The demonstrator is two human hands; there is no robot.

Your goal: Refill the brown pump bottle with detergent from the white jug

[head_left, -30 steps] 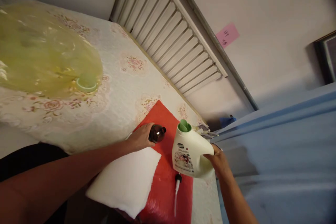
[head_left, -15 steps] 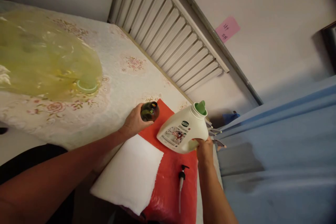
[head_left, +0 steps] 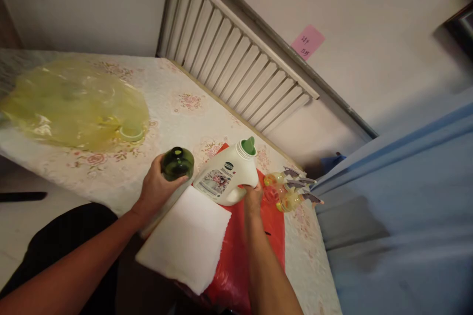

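Note:
My left hand (head_left: 155, 184) is wrapped round a dark green bottle (head_left: 178, 170) whose uncapped mouth faces up toward me. In my right hand (head_left: 253, 199) is the handle of a large white detergent jug (head_left: 221, 174). The jug is tilted, its green pouring spout (head_left: 249, 145) uncovered and pointing up and to the right. Bottle and jug are close side by side but apart. Below the jug lie a white paper towel (head_left: 188, 241) and a red plastic sheet (head_left: 232, 256). My right forearm hides most of the black pump top, leaving only a dark tip visible.
A yellow plastic bag (head_left: 74, 108) with a pale green ring lies at the left on the flowered tablecloth (head_left: 166, 88). Several small yellow and red bottles (head_left: 281, 194) stand right of the jug. A radiator (head_left: 236, 54) runs behind the table; a blue curtain (head_left: 388, 206) hangs at right.
Both hands have moved left with the bottle and the jug. My right forearm now covers the pump top, and the small bottles have come into view. The camera view has shifted.

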